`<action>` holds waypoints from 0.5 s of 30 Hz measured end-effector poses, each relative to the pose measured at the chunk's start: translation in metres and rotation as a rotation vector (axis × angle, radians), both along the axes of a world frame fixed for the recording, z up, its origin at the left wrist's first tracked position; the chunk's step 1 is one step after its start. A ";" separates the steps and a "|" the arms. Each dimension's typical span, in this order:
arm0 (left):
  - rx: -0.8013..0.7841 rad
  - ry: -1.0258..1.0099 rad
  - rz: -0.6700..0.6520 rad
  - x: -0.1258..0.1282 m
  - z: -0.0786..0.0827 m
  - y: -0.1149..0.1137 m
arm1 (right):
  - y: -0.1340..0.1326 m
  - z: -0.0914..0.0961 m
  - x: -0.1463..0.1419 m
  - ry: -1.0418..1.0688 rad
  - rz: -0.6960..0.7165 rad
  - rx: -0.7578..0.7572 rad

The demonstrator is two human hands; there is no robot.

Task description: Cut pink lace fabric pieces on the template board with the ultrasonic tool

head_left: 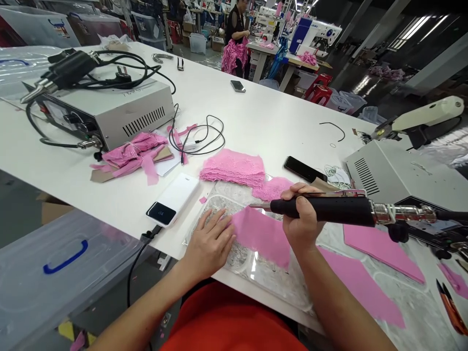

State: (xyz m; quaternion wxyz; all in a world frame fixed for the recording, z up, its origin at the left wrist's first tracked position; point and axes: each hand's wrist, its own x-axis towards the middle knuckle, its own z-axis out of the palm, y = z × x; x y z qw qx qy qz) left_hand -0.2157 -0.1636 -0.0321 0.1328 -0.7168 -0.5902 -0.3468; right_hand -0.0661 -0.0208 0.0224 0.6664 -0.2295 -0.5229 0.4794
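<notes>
My left hand (210,240) lies flat with fingers stretched out. Its fingertips press the left edge of a pink fabric piece (266,237) on a clear plastic sheet (234,257). In the grip of my right hand (302,219) is a black, corded handpiece (340,210) with a metal tip (260,205). That tip points left, at the fabric's upper edge; whether it touches cannot be told. Just behind are a stack of pink lace pieces (234,166) and another lace piece (272,188). More pink fabric pieces (360,285) lie to the right.
A white power bank (175,197) is left of my hand, near the table edge. Grey control boxes (127,109) (387,170) stand on both sides. A phone (304,169) lies behind my right hand. Orange-handled snips (453,309) rest at far right. A person (237,39) stands beyond the table.
</notes>
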 end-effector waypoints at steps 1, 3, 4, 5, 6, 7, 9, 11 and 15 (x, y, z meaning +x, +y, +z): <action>-0.001 -0.002 0.001 0.000 0.000 0.000 | 0.000 0.000 0.000 0.001 -0.002 0.000; -0.004 -0.005 0.001 0.000 0.000 0.000 | 0.001 0.000 0.000 -0.004 -0.006 -0.001; -0.004 -0.005 0.001 0.000 0.001 0.000 | 0.001 -0.001 0.000 -0.007 -0.007 -0.003; -0.005 -0.004 0.000 0.000 0.001 0.000 | 0.002 -0.001 0.001 -0.008 -0.008 -0.005; -0.006 -0.003 0.000 0.000 0.001 0.000 | 0.002 -0.002 0.001 -0.009 -0.010 -0.006; -0.008 -0.001 -0.001 0.000 0.001 0.000 | 0.002 -0.003 0.001 -0.012 -0.011 -0.007; -0.011 0.002 0.002 0.000 0.001 0.000 | 0.002 -0.003 0.001 -0.020 -0.008 -0.006; -0.013 0.004 0.004 0.000 0.001 -0.001 | 0.002 -0.003 0.001 -0.028 -0.001 -0.001; -0.015 0.002 0.003 0.000 0.000 -0.001 | 0.001 -0.003 0.001 -0.042 0.007 0.005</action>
